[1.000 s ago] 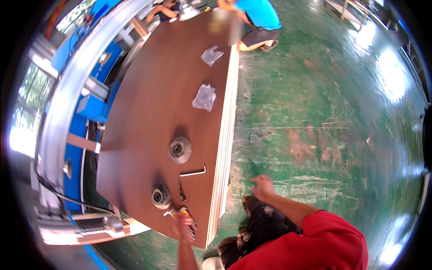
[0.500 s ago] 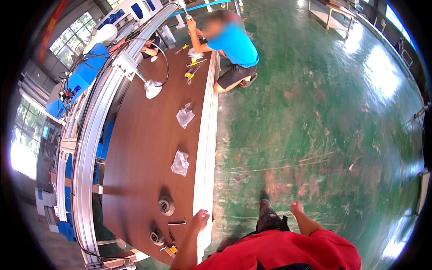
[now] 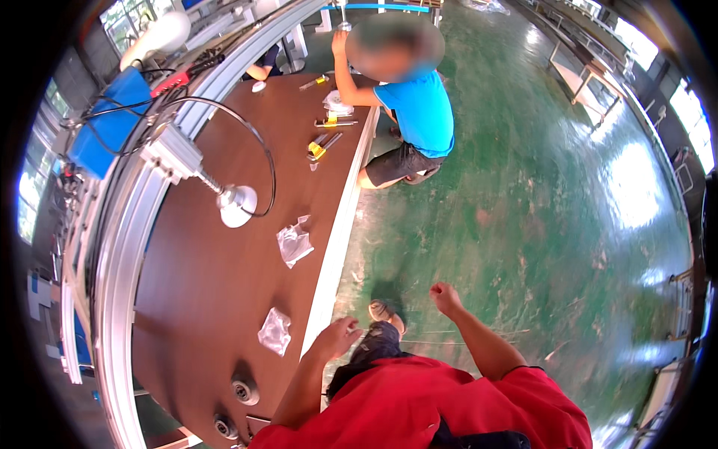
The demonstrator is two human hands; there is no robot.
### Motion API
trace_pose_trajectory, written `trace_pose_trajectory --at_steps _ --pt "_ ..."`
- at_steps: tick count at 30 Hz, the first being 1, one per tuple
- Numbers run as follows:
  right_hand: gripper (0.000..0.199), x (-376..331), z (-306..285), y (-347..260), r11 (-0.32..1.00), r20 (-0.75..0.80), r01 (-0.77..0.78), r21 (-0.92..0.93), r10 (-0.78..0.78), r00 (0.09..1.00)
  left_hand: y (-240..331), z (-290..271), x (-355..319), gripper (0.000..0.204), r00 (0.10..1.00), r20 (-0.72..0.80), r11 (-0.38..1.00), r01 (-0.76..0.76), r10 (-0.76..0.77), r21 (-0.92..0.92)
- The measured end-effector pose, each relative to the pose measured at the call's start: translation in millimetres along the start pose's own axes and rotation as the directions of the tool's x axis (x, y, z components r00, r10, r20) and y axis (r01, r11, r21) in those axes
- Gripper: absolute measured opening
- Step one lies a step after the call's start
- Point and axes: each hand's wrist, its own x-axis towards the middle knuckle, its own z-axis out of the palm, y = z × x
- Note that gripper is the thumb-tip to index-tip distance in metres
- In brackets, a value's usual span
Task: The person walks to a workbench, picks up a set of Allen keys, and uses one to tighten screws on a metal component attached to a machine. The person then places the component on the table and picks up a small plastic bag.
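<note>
My left hand hangs beside the pale edge of the long brown-topped table, fingers loosely curled and partly apart, with nothing seen in it. Over the green floor, my right hand is held out in front of me, its fingers folded in and no object showing. Nearest to my left hand on the tabletop lies a crumpled clear plastic bag; a second clear bag lies farther along. Two round dark metal parts, one a flanged wheel-like piece and one a similar piece, sit at the near end.
A co-worker in a blue shirt crouches at the table's far right side, hands raised. Yellow-handled tools lie there. Over the tabletop hangs a white suction cup on an aluminium frame. Another table stands far right.
I have moved forward along the table, so the bags and metal parts sit lower in view. My left hand has left the table edge; my right hand has swung forward.
</note>
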Motion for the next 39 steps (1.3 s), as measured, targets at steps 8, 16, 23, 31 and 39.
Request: trace_pose_trajectory --at_steps 8,16,23,31,39 --pt "0.015 256 -21 -95 0.997 0.125 0.05 -0.058 -0.043 0.991 97 -156 107 0.037 0.981 -0.192 0.933 -0.042 -0.03 -0.356" --pt "0.025 601 35 -315 0.886 0.278 0.438 -0.152 -0.386 0.879 58 -184 194 0.026 0.776 -0.262 0.693 0.289 -0.574 -0.66" --pt "0.044 820 73 -485 0.822 0.1 0.298 -0.485 -0.287 0.953 119 -199 285 0.031 0.605 -0.085 0.45 0.483 -0.792 -0.752" --pt "0.025 938 113 -467 0.514 0.108 0.406 -0.755 -0.513 0.851 158 -235 366 0.029 0.565 0.008 0.33 0.493 -0.825 -0.805" --pt "0.016 928 95 -493 0.428 0.081 0.611 -0.666 -0.772 0.63 154 -227 382 0.029 0.55 -0.013 0.312 0.455 -0.835 -0.834"
